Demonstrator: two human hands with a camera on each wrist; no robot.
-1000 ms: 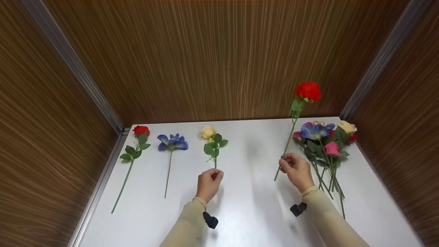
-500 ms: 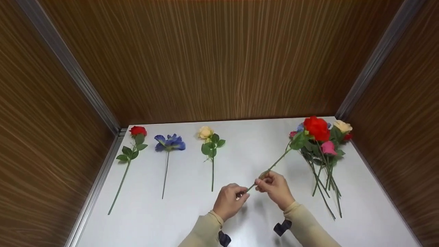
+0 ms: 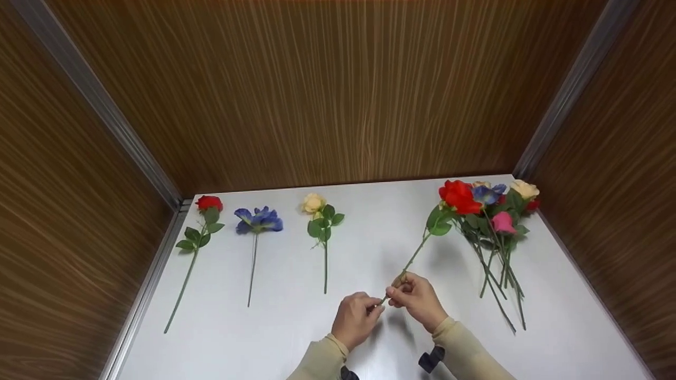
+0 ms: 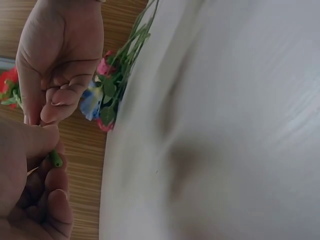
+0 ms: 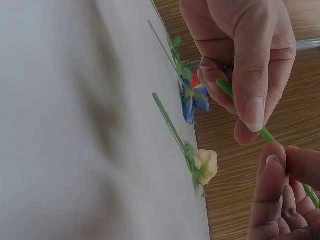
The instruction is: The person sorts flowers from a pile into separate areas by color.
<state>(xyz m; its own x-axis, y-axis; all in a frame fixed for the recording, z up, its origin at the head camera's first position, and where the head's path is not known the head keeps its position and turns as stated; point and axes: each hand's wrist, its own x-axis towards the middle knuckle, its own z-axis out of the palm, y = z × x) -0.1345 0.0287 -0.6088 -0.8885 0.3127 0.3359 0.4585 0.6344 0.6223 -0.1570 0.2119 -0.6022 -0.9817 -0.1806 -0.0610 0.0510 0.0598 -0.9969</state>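
Both hands hold one long-stemmed red flower (image 3: 460, 197), raised over the table with its bloom toward the far right. My left hand (image 3: 355, 320) pinches the bottom end of the green stem (image 5: 267, 135) between thumb and fingers; the cut tip (image 4: 56, 159) pokes out in the left wrist view. Just above it, my right hand (image 3: 418, 301) pinches the same stem. Left of the hands lie a cream rose (image 3: 313, 203), a blue flower (image 3: 259, 220) and a red rose (image 3: 209, 203), spaced apart in a row with stems toward me.
At the right of the white table (image 3: 222, 348) lies a pile of flowers with crossed stems, including a pink rose (image 3: 503, 222), a cream rose (image 3: 524, 189) and a blue flower (image 3: 488, 194). Wood-patterned panels (image 3: 338, 95) stand behind and at both sides.
The right hand has brought the red flower down and left from beside the pile. The left hand has left the cream rose's stem, moved right and taken hold of the red flower's stem end.
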